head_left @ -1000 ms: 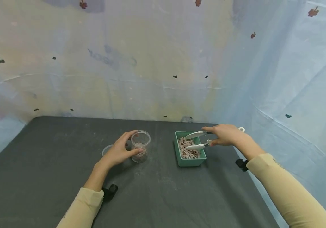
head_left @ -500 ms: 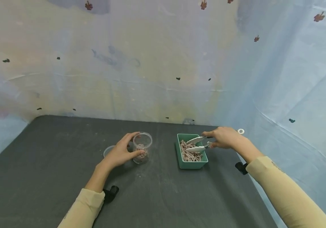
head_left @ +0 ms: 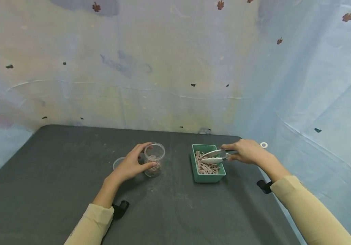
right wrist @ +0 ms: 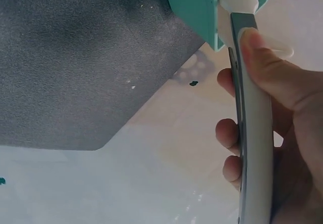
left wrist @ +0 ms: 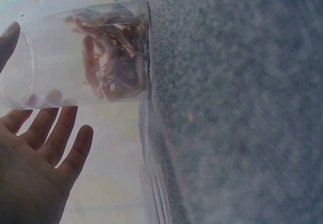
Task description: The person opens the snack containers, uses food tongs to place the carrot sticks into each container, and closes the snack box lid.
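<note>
Left hand, at nine o'clock of clear jar, pinching it; right hand, near green tub's three o'clock, gripping tongs, whose loose squeeze could drop strips.

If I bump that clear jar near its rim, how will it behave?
The clear jar may tip when bumped high, being taller than wide, though the brownish strips low inside probably steady it. It looks like thin, see-through plastic, likely to flex a little. Its smooth surface might slip against the left hand.
</note>
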Tool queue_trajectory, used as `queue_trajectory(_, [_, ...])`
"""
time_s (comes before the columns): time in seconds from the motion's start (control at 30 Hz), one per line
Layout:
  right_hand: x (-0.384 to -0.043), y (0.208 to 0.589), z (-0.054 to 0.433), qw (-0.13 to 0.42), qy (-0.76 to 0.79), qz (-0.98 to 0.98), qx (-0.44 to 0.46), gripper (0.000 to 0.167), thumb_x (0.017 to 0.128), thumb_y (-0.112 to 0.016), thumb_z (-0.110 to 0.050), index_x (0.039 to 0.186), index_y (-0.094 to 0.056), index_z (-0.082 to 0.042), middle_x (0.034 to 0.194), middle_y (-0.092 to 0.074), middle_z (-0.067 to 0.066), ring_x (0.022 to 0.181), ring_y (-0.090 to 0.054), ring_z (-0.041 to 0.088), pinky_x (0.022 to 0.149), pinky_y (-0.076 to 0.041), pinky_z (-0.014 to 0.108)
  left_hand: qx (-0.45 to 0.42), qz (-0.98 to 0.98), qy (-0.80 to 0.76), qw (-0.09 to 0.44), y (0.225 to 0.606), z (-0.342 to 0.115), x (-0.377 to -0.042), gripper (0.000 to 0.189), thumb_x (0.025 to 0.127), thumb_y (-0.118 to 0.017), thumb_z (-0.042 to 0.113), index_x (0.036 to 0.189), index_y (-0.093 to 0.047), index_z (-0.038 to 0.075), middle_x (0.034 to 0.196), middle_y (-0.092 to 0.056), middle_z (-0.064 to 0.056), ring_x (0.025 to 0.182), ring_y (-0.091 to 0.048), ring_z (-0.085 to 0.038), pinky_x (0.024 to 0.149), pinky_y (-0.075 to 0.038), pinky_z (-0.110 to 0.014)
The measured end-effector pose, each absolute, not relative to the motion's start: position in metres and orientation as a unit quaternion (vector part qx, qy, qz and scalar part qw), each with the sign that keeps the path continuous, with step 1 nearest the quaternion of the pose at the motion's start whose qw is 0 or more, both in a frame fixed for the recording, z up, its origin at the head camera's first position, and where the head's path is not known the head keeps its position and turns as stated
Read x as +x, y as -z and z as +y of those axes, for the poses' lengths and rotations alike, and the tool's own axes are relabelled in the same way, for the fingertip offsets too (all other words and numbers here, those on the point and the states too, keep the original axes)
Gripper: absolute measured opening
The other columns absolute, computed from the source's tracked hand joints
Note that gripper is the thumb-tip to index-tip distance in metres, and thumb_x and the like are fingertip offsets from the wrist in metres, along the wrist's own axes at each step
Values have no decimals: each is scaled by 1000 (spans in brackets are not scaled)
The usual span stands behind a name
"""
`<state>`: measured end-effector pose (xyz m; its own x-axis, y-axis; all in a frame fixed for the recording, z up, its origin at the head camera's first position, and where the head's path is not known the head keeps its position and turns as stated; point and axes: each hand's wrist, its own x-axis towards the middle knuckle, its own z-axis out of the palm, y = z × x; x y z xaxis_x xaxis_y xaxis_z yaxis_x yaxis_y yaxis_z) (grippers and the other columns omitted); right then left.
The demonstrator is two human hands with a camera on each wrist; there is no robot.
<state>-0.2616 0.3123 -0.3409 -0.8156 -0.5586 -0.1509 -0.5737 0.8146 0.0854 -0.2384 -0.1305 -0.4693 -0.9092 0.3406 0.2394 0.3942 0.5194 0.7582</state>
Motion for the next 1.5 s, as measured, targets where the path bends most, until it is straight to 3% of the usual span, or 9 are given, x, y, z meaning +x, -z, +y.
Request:
queue_trajectory(0.3, [-253, 347, 324, 35, -28, 951, -307, 55, 93, -79, -29, 144, -65, -14, 78, -70, -6, 54, -48, 5, 51, -40, 29, -212, -868, 448, 28, 470, -129, -239, 86, 92, -78, 50, 162, -36, 20, 154, -45, -12, 132, -52, -39, 104, -46, -61])
queue_trajectory(0.63, [-244, 354, 339, 16, 37, 956, -291, 55, 95, -77, -28, 147, -62, -15, 100, -77, 3, 58, -49, 4, 55, -40, 30, -202, -872, 445, 27, 471, -129, -238, 85, 92, -78, 50, 161, -36, 23, 154, -44, -11, 129, -53, -42, 101, -48, -62])
queue_trajectory(0.87, [-238, 364, 356, -4, 77, 962, -263, 56, 96, -77, -29, 148, -61, -20, 80, -69, -9, 50, -40, 6, 51, -36, 29, -200, -873, 444, 30, 470, -127, -239, 85, 92, -78, 52, 161, -36, 24, 156, -43, -11, 128, -54, -42, 98, -50, -62])
queue_trajectory(1.07, [-232, 374, 363, -35, 101, 958, -268, 57, 95, -78, -29, 148, -61, -16, 79, -66, -9, 49, -36, 3, 53, -36, 28, -203, -873, 443, 30, 472, -127, -238, 85, 92, -78, 50, 161, -36, 22, 154, -44, -13, 128, -54, -41, 99, -50, -61])
queue_trajectory(1.3, [-229, 381, 365, -66, 129, 950, -278, 57, 93, -80, -22, 147, -61, -16, 57, -39, -14, 48, -25, 0, 50, -32, 25, -200, -872, 446, 32, 473, -127, -237, 85, 92, -78, 52, 161, -37, 24, 154, -45, -11, 128, -54, -43, 97, -50, -62])
queue_trajectory(1.5, [-228, 384, 363, -77, 148, 947, -275, 57, 94, -78, -26, 148, -61, -18, 55, -26, -17, 47, -22, -1, 48, -31, 23, -199, -872, 447, 29, 472, -126, -237, 85, 91, -79, 51, 160, -37, 25, 154, -45, -11, 128, -54, -43, 97, -50, -62])
